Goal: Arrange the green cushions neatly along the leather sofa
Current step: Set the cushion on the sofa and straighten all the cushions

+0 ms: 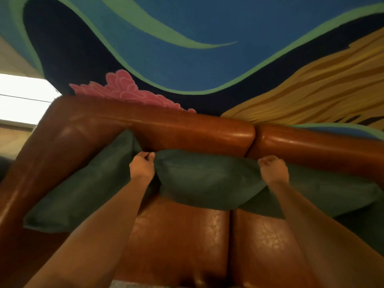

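Observation:
A brown leather sofa (187, 235) fills the lower view, its backrest (187, 129) running across the middle. I hold a dark green cushion (207, 179) against the backrest at the centre. My left hand (142, 167) grips its top left corner and my right hand (273, 169) grips its top right corner. A second green cushion (83, 188) leans in the left corner by the armrest. A third green cushion (332, 194) lies to the right, partly under the held one.
The sofa's left armrest (41, 163) curves down the left side. Behind the backrest rises a wall mural (207, 48) in blue, green, pink and yellow. A bright window (22, 96) shows at the far left.

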{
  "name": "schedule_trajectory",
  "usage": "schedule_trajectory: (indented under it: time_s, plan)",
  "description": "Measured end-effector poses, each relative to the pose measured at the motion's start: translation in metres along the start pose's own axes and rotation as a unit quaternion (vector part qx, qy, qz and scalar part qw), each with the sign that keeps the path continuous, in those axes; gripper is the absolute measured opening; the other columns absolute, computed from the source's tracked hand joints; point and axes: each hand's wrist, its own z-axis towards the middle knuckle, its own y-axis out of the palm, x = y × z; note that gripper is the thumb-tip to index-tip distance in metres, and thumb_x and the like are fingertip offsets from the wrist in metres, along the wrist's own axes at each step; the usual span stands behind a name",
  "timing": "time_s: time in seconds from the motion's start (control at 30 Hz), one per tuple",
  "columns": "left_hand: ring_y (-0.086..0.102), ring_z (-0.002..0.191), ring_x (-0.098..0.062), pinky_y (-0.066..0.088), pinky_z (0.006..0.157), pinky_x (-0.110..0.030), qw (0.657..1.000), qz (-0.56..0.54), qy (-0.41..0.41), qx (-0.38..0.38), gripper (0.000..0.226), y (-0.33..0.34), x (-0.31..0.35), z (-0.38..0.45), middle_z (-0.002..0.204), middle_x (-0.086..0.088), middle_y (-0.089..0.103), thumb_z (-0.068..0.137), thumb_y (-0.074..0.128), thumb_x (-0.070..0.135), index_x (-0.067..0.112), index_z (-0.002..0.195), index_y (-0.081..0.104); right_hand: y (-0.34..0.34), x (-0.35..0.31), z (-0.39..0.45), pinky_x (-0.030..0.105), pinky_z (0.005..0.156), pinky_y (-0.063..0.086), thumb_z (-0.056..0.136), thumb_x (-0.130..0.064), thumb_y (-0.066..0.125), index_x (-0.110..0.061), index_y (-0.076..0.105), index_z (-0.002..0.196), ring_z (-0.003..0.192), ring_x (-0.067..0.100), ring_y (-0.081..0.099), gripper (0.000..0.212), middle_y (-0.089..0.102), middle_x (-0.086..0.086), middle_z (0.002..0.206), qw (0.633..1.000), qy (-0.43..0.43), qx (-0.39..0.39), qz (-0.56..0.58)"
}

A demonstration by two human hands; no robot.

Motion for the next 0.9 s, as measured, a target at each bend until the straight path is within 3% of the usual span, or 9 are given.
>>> schedule_trajectory:
  time_s: [0.17, 0.27, 0.37, 0.5, 0.7, 0.83, 0.9]
  plan:
    - [0.066, 0.106, -0.032, 0.051, 0.092, -0.037, 0.999, -0.029, 0.02, 0.005, 0.034, -0.036, -0.019, -0.005, 0.107, -0.013, 0.073, 0.102, 0.055, 0.037, 0.01, 0.116, 0.07, 0.023, -0.052, -0.029, 0.044, 0.099, 0.051, 0.097, -0.029, 0.059, -0.021, 0.071, 0.107, 0.122, 0.031, 0.058, 0.018, 0.068, 0.009, 0.12, 0.995, -0.086, -0.041, 0.008]
    - [0.067, 0.098, -0.029, 0.051, 0.086, -0.035, 0.998, -0.034, 0.042, 0.028, 0.03, -0.06, -0.034, -0.012, 0.098, -0.01, 0.074, 0.102, 0.055, 0.035, 0.01, 0.111, 0.07, 0.046, -0.096, -0.05, 0.035, 0.089, 0.051, 0.099, -0.027, 0.06, -0.018, 0.072, 0.11, 0.108, 0.027, 0.065, 0.019, 0.071, 0.006, 0.115, 0.987, -0.134, -0.083, 0.019]
    - [0.067, 0.094, -0.028, 0.045, 0.079, -0.029, 0.996, -0.031, 0.053, 0.058, 0.028, -0.084, -0.05, -0.018, 0.096, -0.01, 0.073, 0.102, 0.055, 0.031, 0.01, 0.112, 0.07, 0.072, -0.137, -0.07, 0.026, 0.08, 0.043, 0.101, -0.029, 0.059, -0.018, 0.071, 0.113, 0.097, 0.018, 0.063, 0.02, 0.07, 0.002, 0.11, 0.973, -0.194, -0.128, 0.011]
    - [0.067, 0.101, -0.03, 0.05, 0.087, -0.035, 0.994, -0.032, 0.038, 0.1, 0.029, -0.114, -0.079, -0.021, 0.104, -0.011, 0.074, 0.103, 0.054, 0.032, 0.011, 0.114, 0.07, 0.107, -0.191, -0.092, 0.026, 0.077, 0.042, 0.1, -0.034, 0.058, -0.024, 0.072, 0.109, 0.093, 0.015, 0.061, 0.019, 0.068, -0.003, 0.105, 0.954, -0.241, -0.176, -0.01]
    - [0.066, 0.104, -0.029, 0.051, 0.092, -0.04, 0.988, -0.056, -0.002, 0.141, 0.026, -0.153, -0.128, -0.019, 0.11, -0.008, 0.072, 0.102, 0.054, 0.03, 0.013, 0.115, 0.07, 0.156, -0.249, -0.115, 0.03, 0.094, 0.049, 0.097, -0.035, 0.063, -0.025, 0.073, 0.104, 0.108, 0.019, 0.065, 0.016, 0.073, -0.001, 0.109, 0.926, -0.302, -0.222, -0.048]
    - [0.063, 0.109, -0.026, 0.049, 0.099, -0.041, 0.984, -0.04, -0.027, 0.171, 0.027, -0.171, -0.16, -0.014, 0.116, -0.008, 0.068, 0.102, 0.054, 0.029, 0.013, 0.118, 0.068, 0.184, -0.279, -0.122, 0.025, 0.09, 0.042, 0.099, -0.035, 0.061, -0.023, 0.071, 0.116, 0.115, 0.021, 0.063, 0.023, 0.07, 0.001, 0.118, 0.911, -0.311, -0.263, -0.071]
    - [0.061, 0.109, -0.027, 0.045, 0.097, -0.036, 0.98, -0.025, -0.034, 0.197, 0.026, -0.178, -0.175, -0.014, 0.116, -0.01, 0.065, 0.103, 0.054, 0.026, 0.011, 0.118, 0.068, 0.201, -0.292, -0.12, 0.028, 0.099, 0.041, 0.099, -0.035, 0.061, -0.019, 0.064, 0.131, 0.125, 0.024, 0.058, 0.036, 0.066, 0.004, 0.132, 0.908, -0.304, -0.278, -0.077]
